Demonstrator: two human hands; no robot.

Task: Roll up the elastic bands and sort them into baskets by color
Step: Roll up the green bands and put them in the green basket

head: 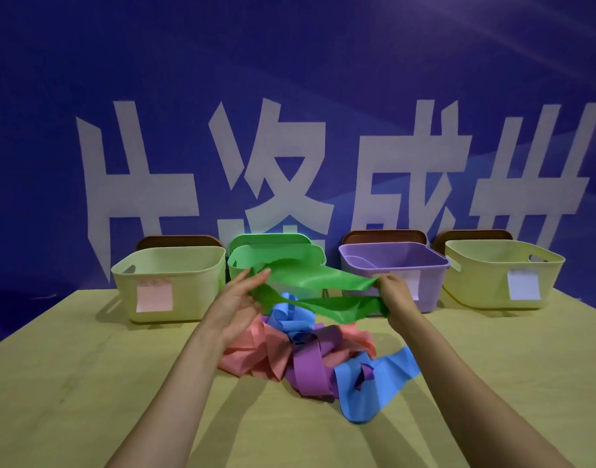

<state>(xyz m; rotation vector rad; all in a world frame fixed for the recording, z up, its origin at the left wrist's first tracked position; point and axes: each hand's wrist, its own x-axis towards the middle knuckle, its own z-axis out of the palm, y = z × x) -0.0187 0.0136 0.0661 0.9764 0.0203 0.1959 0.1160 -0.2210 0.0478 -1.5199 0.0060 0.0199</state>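
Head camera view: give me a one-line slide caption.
Left hand and right hand spread a green band over a pile of pink, purple and blue bands, before four baskets.

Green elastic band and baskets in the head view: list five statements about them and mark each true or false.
1. The green elastic band spans between the left hand and right hand. True.
2. It lies inside the green basket. False: it is held up in front of that basket.
3. Pink band, purple band and blue band lie unrolled on the table. True.
4. The purple basket stands leftmost. False: a pale yellow basket does.
5. Three baskets stand there. False: four.
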